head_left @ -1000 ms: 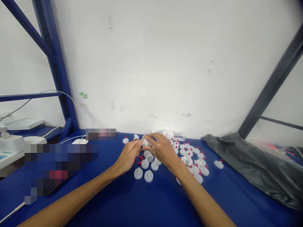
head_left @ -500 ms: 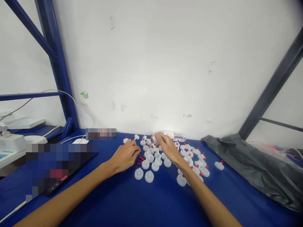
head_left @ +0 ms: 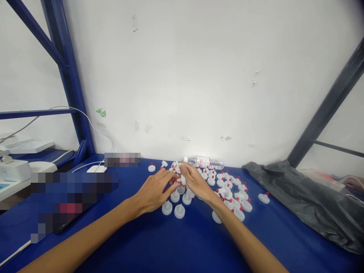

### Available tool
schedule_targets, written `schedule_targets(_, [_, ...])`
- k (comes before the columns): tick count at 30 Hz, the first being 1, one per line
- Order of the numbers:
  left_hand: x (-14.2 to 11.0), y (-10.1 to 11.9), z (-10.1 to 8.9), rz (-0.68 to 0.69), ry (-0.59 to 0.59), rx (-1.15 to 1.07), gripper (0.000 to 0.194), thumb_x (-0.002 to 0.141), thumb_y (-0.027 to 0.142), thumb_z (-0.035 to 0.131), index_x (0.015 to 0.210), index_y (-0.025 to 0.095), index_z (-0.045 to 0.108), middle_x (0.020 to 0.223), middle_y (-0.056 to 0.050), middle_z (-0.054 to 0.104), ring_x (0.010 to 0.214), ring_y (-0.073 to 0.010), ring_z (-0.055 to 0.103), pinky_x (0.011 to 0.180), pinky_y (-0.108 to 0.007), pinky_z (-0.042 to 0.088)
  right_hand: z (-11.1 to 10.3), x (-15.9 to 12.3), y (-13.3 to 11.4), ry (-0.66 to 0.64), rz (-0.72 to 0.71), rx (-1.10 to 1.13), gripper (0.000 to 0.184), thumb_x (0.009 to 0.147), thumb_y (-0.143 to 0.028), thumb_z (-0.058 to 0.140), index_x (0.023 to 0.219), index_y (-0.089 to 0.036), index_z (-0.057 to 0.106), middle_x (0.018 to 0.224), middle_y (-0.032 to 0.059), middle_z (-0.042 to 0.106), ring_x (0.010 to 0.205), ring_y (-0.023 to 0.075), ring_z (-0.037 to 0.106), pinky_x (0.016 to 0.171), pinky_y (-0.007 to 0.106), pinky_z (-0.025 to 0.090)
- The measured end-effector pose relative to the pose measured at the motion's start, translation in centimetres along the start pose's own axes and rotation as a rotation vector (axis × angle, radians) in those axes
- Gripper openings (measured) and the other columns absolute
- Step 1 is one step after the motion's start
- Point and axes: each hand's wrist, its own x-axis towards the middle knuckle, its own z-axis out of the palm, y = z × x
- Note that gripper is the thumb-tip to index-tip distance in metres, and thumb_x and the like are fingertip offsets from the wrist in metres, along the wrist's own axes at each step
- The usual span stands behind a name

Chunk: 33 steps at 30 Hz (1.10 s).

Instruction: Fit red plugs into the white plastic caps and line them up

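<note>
My right hand (head_left: 195, 182) is closed around white round plastic caps with a nozzle; one white cap (head_left: 183, 180) shows at its fingertips. Close beside it, my left hand (head_left: 155, 189) has thumb and fingers drawn together at the held caps, with a speck of red between them that looks like a small red tip cap. Below the hands stand several bare white nozzle caps (head_left: 179, 211), nozzles up. To the right lies a cluster of white caps with red tips (head_left: 239, 214). The loose red pieces are mostly hidden behind my left hand.
A clear plastic bottle (head_left: 203, 162) lies by the wall. A dark grey plastic bag (head_left: 298, 201) covers the right side of the blue table (head_left: 182, 246). One red-tipped cap (head_left: 264, 198) sits apart near it. At left are a blurred-out dark device and a white cable (head_left: 17, 253).
My left hand has moved right and up from the loose red pieces to meet my right hand. My right hand has shifted slightly left and down, bringing the white caps to my left fingers.
</note>
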Motion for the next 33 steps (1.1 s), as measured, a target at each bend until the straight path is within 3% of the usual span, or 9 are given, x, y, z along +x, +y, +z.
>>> schedule_targets(4, [0.1,0.0,0.1,0.058,-0.021,0.066,0.033,0.106,0.034,0.03,0.095,0.022,0.058,0.094,-0.003,0.064,0.089,-0.0203,0.054,0.08,-0.033,0.044,0.3,-0.1,-0.1,-0.023,0.051,0.068,0.041,0.097,-0.062,0.04,0.088,-0.023,0.051,0.065,-0.004,0.053,0.055,0.0136,0.055,0.053,0.025,0.045])
schedule_targets(8, [0.2,-0.2,-0.2,0.062,-0.003,0.121,0.035,0.105,0.029,0.027,0.091,0.021,0.057,0.088,-0.003,0.062,0.082,-0.0198,0.053,0.073,-0.032,0.041,0.8,-0.4,-0.3,-0.004,0.074,0.005,0.039,0.098,-0.06,0.038,0.097,-0.024,0.053,0.065,-0.0046,0.054,0.053,0.0135,0.053,0.054,0.026,0.044])
schedule_targets(13, [0.5,0.2,-0.2,-0.019,0.033,-0.036,0.039,0.105,0.034,0.027,0.083,0.02,0.056,0.075,0.0,0.058,0.07,-0.0168,0.049,0.065,-0.029,0.035,1.3,-0.3,-0.8,0.04,-0.004,-0.155,0.036,0.1,-0.055,0.037,0.097,-0.023,0.055,0.066,-0.005,0.051,0.059,0.0133,0.052,0.058,0.025,0.042])
schedule_targets(15, [0.6,0.1,-0.1,-0.106,0.035,-0.197,0.044,0.104,0.039,0.027,0.073,0.019,0.05,0.066,0.003,0.051,0.062,-0.0142,0.045,0.061,-0.028,0.032,0.3,-0.1,-1.0,0.122,-0.031,-0.226,0.037,0.1,-0.055,0.037,0.098,-0.023,0.056,0.069,-0.0042,0.052,0.062,0.014,0.052,0.059,0.026,0.041])
schedule_targets(18, [0.7,-0.7,-0.4,-0.188,-0.022,-0.381,0.048,0.103,0.044,0.025,0.066,0.019,0.04,0.06,0.005,0.041,0.056,-0.0122,0.037,0.057,-0.027,0.031,-2.9,0.2,-1.0,0.401,-0.016,-0.351,0.044,0.1,-0.058,0.032,0.103,-0.022,0.056,0.071,-0.0028,0.053,0.063,0.0155,0.052,0.059,0.028,0.04])
schedule_targets(21, [0.6,-1.7,-0.9,-0.197,-0.055,-0.201,0.043,0.102,0.04,0.03,0.069,0.019,0.048,0.063,0.003,0.049,0.062,-0.0145,0.044,0.061,-0.027,0.033,-6.0,0.2,-0.9,0.564,-0.005,-0.415,0.049,0.099,-0.06,0.028,0.109,-0.022,0.056,0.069,-0.0026,0.053,0.062,0.0168,0.053,0.06,0.03,0.042])
schedule_targets(25, [0.3,-2.1,-0.8,-0.172,-0.053,0.07,0.027,0.099,0.032,0.042,0.085,0.022,0.063,0.086,-0.002,0.065,0.089,-0.0215,0.054,0.07,-0.03,0.038,-6.7,0.2,-0.2,0.445,0.017,-0.537,0.045,0.098,-0.058,0.035,0.112,-0.023,0.059,0.074,-0.0009,0.062,0.066,0.018,0.059,0.067,0.031,0.045])
schedule_targets(28, [0.1,-2.0,-0.2,-0.134,-0.097,0.119,0.022,0.097,0.03,0.046,0.091,0.023,0.067,0.094,-0.003,0.067,0.095,-0.0227,0.055,0.072,-0.031,0.043,-5.8,0.3,0.6,0.316,0.023,-0.645,0.036,0.097,-0.052,0.044,0.112,-0.024,0.061,0.084,0.001,0.068,0.073,0.0185,0.063,0.071,0.031,0.047])
schedule_targets(33, [0.0,-2.0,0.1,-0.15,-0.088,0.158,0.023,0.096,0.032,0.047,0.101,0.023,0.067,0.098,-0.005,0.067,0.099,-0.0248,0.056,0.075,-0.034,0.048,-5.6,0.4,2.5,0.255,0.061,-0.74,0.028,0.09,-0.035,0.062,0.116,-0.024,0.063,0.097,0.0032,0.07,0.079,0.0181,0.067,0.078,0.031,0.049])
